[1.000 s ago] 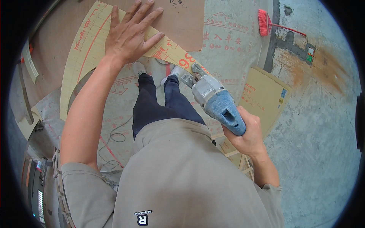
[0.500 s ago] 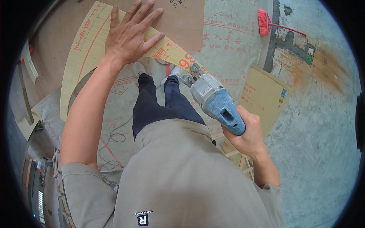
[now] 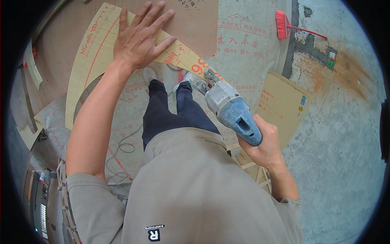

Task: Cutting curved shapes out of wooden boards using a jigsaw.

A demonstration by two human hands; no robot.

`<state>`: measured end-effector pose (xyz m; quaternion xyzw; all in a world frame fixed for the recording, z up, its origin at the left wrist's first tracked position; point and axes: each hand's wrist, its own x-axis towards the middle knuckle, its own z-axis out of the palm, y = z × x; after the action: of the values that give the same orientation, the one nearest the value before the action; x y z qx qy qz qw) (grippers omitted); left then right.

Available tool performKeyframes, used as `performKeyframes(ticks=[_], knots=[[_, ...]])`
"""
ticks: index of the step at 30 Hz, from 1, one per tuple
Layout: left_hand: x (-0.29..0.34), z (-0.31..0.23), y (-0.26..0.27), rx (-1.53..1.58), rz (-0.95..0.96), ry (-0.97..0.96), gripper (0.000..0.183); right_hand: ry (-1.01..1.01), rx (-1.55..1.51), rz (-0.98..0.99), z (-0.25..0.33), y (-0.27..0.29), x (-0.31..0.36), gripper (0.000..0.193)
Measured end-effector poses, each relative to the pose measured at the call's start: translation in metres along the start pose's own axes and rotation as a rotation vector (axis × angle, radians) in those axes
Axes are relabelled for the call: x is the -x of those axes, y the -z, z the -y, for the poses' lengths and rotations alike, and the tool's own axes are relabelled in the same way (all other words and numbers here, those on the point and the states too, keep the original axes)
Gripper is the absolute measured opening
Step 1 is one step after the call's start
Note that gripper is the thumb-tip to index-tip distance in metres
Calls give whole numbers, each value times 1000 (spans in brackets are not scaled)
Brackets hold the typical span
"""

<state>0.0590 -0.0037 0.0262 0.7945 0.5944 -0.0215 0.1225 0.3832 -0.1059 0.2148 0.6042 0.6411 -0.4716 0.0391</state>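
A curved, yellowish board [image 3: 93, 61] with red print lies over the edge of a brown sheet [image 3: 191, 32]. Pressing flat on it is my left hand [image 3: 140, 42], fingers spread. My right hand [image 3: 264, 140] wraps round the rear handle of a jigsaw [image 3: 233, 110] with a blue body and a grey metal head. The jigsaw's metal foot meets the board's narrow right end, next to large red marks. Where the blade touches the board is too small to make out.
Printed protective sheeting [image 3: 243, 53] covers the floor around my feet. A red broom [image 3: 283, 25] lies at the upper right, near a wall edge. A flat yellowish board or carton [image 3: 282, 105] rests right of the jigsaw. A cable [image 3: 126, 147] loops on the floor left of my legs.
Almost nothing differs. The whole view has shifted very slightly; my left hand stays flat on the board and the jigsaw remains at its narrow end.
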Motion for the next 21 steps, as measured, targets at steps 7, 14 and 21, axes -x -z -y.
performKeyframes(ticks=[7, 14, 21], knots=[[-15, 22, -82, 595, -807, -321, 78, 31, -3, -6, 6, -4, -3, 32], [3, 0, 5, 11, 14, 18, 79, 31, -5, -15, 4, -3, -3, 32], [3, 2, 1, -9, -5, 11, 78, 30, -6, 5, 5, -2, -5, 33]])
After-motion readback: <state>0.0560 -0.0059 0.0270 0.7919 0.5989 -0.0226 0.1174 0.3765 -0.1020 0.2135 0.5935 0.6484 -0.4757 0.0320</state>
